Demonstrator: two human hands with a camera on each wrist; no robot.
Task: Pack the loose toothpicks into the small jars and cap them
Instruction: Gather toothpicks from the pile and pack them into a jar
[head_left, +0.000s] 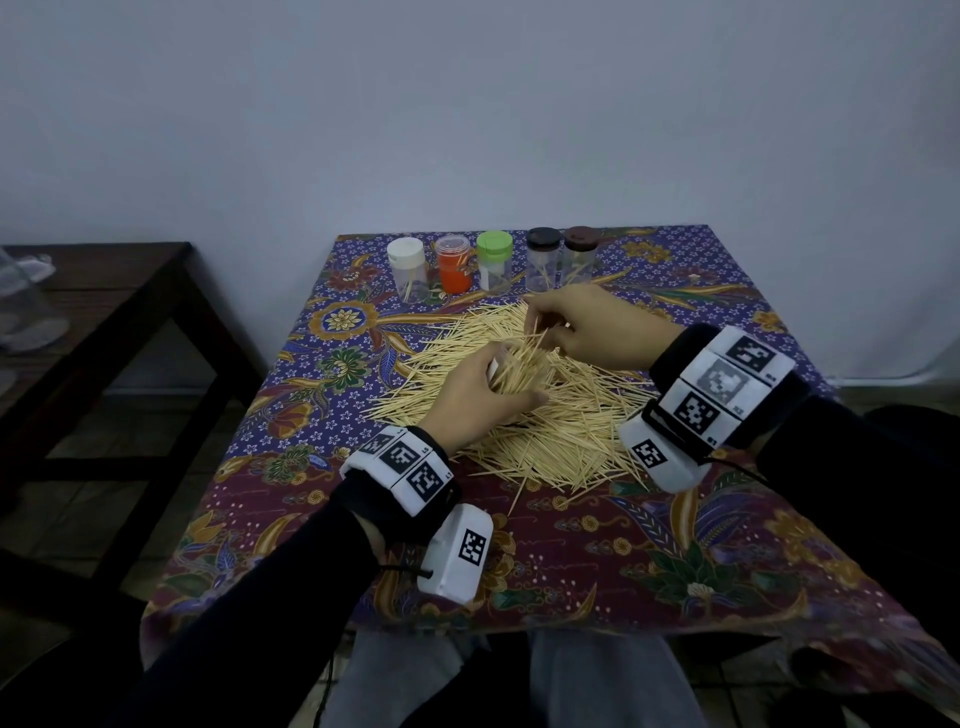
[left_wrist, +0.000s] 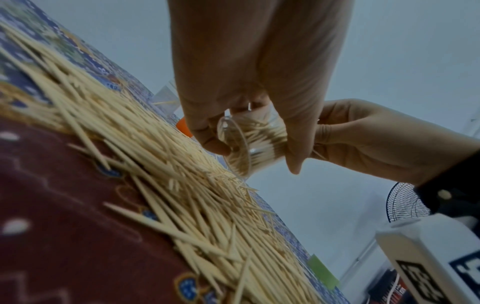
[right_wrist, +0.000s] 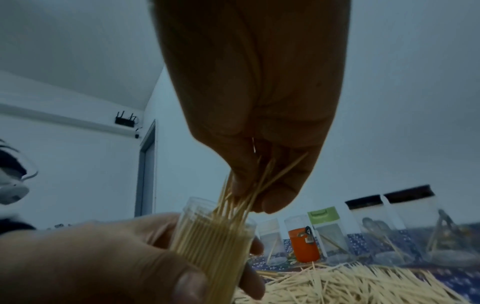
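While my left hand (head_left: 480, 397) grips a clear open jar (right_wrist: 213, 244) over the middle of the desk (head_left: 701, 551), its fingers (right_wrist: 182, 286) and thumb are curled round the jar's wall, and the jar is already packed with upright toothpicks. From the left wrist view I see the jar's round base (left_wrist: 235, 144) between thumb and fingers, held just above the heap. My right hand (head_left: 597, 325) sits just beyond the left one, its fingers (right_wrist: 275, 197) closed narrowly on a small bunch of toothpicks (right_wrist: 241, 193); the lower tips of that bunch reach into the jar's mouth, the upper ends splay out of the pinch.

The loose toothpicks (head_left: 550, 415) lie in a broad heap on the patterned cloth, under and around both hands. Along the far edge of the desk stands a row of five small jars, all capped: a white-capped jar (head_left: 408, 270), an orange jar (head_left: 454, 267), a green-capped jar (head_left: 494, 262), and two dark-capped jars (head_left: 543, 260) at the right end. A few toothpicks show inside the clear ones. A dark wooden side table (head_left: 98, 322) stands to the left of the desk.
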